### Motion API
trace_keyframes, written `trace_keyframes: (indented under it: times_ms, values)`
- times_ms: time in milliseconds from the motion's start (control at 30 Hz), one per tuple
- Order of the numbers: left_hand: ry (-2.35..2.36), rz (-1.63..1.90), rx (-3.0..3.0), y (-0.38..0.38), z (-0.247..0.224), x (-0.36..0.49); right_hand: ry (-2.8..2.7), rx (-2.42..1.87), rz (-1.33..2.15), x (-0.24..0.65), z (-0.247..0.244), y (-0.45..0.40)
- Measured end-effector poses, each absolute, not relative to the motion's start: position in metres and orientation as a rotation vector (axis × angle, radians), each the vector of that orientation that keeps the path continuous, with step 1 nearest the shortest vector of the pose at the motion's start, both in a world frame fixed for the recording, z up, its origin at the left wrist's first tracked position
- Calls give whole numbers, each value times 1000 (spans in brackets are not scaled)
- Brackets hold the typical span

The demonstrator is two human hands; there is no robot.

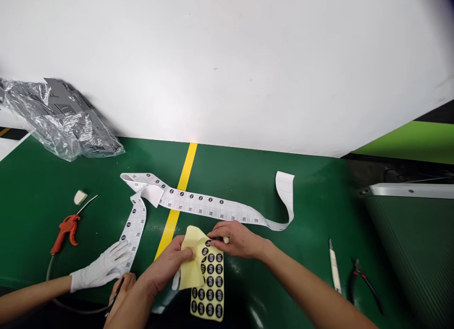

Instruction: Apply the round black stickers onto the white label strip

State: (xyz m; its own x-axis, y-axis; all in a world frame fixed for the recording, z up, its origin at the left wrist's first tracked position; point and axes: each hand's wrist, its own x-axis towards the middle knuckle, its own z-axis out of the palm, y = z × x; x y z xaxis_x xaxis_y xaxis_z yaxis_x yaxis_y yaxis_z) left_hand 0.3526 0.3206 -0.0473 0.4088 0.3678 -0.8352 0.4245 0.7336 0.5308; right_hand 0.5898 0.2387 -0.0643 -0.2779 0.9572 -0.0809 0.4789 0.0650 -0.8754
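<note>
A yellow sheet of round black stickers (210,298) is held above the green table, its upper part folded over. My left hand (172,263) grips the folded part between thumb and fingers. At the sheet's top edge, my right hand (236,240) is closed in a pinch; what sits between its fingertips is too small to tell. Behind both hands lies a long white label strip (205,205), with black round marks along one edge. It curls up at the right end and bends toward the front at the left.
Another person's white-gloved hand (102,265) rests on the strip, beside a bare hand (122,291) with a pen. Around are an orange air gun (65,232), eraser (80,197), bagged grey parts (71,118), a knife (334,267) and pliers (358,270).
</note>
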Motion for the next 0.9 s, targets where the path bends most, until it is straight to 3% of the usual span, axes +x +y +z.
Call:
trace_keyframes:
  times_ms: [400, 600, 700, 900]
  values:
    - [1143, -135, 771, 322, -54, 350, -1230, -1532, 1430, 594, -89, 233]
    - [833, -312, 1266, 341, -82, 391, -906, -2052, 1016, 644, -151, 254]
    - [808, -414, 1547, 353, -116, 425, -1041, -2183, 887, 649, -180, 264]
    - [866, -494, 1560, 364, -156, 442, -1374, -2408, 660, 624, -222, 256]
